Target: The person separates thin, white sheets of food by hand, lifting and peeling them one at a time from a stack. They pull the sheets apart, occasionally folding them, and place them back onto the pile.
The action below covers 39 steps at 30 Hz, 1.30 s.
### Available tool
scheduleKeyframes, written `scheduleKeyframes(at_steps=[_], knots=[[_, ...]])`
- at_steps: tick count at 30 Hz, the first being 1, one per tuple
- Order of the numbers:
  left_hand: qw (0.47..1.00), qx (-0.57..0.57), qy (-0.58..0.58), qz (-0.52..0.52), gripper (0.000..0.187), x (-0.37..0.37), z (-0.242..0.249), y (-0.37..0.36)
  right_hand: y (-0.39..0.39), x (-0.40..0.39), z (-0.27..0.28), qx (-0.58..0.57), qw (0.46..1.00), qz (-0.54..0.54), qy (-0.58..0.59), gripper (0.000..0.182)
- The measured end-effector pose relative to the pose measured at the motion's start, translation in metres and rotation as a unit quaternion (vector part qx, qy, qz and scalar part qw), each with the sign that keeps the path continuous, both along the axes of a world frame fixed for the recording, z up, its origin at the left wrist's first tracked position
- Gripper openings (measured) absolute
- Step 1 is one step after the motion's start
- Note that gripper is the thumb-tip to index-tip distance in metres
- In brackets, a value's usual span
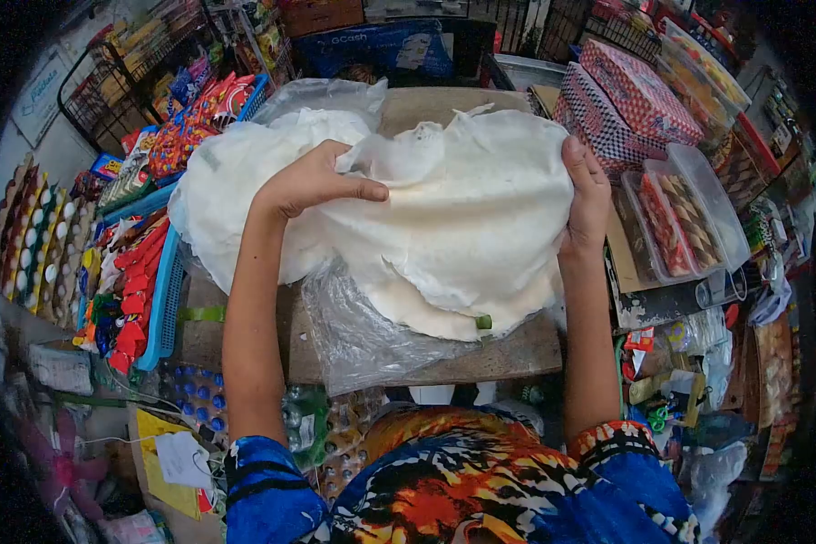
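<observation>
Thin, white, floppy round sheets that look like spring roll wrappers (467,218) are stretched between my two hands above the table. My left hand (315,184) grips their left side, thumb on top and the other fingers partly hidden under a fold. At the right edge, my right hand (587,195) pinches the wrappers with its fingers upward. A second pile of wrappers (231,177) lies to the left, partly behind my left forearm. Clear plastic (354,331) spreads beneath them. A small green strip (483,322) shows at the lower edge of the held wrappers.
The wooden table (508,361) is under the wrappers. Blue baskets (166,290) of snack packets and egg trays (41,240) stand at left. To the right are checkered boxes (639,95) and a clear tub (684,218) of wafer sticks. Bottles (199,394) sit below the table.
</observation>
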<state>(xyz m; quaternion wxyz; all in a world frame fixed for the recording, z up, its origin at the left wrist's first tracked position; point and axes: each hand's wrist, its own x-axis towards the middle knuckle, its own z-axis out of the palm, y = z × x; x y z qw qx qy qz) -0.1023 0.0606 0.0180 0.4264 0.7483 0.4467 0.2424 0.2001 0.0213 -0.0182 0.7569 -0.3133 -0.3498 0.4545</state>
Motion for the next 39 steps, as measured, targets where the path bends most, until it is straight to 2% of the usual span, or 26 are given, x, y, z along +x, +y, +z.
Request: scheduleKeyframes(at_steps=[4,6,7,9,12,13,15,18,22,28,33,37,39], knots=[[0.999,-0.028,-0.021,-0.007,0.05,0.005,-0.002,0.006,-0.006,-0.002,0.007,-0.016,1.0,-0.004,-0.01,0.018],[0.991,0.045,-0.11,0.058,0.053,0.012,-0.013,0.007,-0.009,-0.006,0.011,-0.02,1.0,-0.01,-0.005,0.018],[0.991,0.045,-0.111,0.059,0.053,0.014,-0.023,0.014,-0.007,-0.005,0.01,-0.02,1.0,-0.009,-0.006,0.018],[0.961,0.059,-0.204,0.175,0.043,0.024,-0.033,0.021,-0.004,-0.002,0.005,-0.01,1.0,-0.019,-0.008,0.018],[0.949,0.061,-0.264,0.163,0.037,0.034,-0.02,0.009,-0.004,0.005,0.003,-0.002,0.999,0.01,-0.035,0.024],[0.949,0.06,-0.263,0.162,0.037,0.033,-0.02,0.011,-0.006,0.003,0.005,-0.003,0.999,0.008,-0.033,0.024],[0.945,0.166,-0.209,0.189,0.035,0.026,-0.019,0.014,-0.009,-0.005,0.012,-0.007,0.998,-0.046,-0.038,0.019],[0.941,0.184,-0.188,0.215,0.033,0.018,-0.018,0.019,-0.01,-0.008,0.012,-0.008,0.999,-0.042,-0.019,0.02],[0.936,0.184,-0.2,0.226,0.031,0.01,-0.017,0.025,-0.007,-0.004,0.012,-0.011,0.999,-0.047,-0.013,0.02],[0.929,0.195,-0.205,0.238,0.035,-0.003,-0.013,0.027,-0.003,0.011,0.01,-0.01,0.999,0.006,0.039,0.024],[0.935,0.143,-0.243,0.216,0.037,-0.014,-0.014,0.031,0.001,0.023,0.008,-0.007,0.995,0.03,0.095,0.027],[0.944,0.148,-0.186,0.227,0.04,-0.007,-0.02,0.03,-0.001,0.026,0.01,-0.019,0.998,0.018,0.057,0.027],[0.973,0.069,-0.18,0.13,0.042,-0.003,-0.02,0.025,-0.003,0.023,0.008,-0.006,0.998,-0.033,-0.046,0.024]])
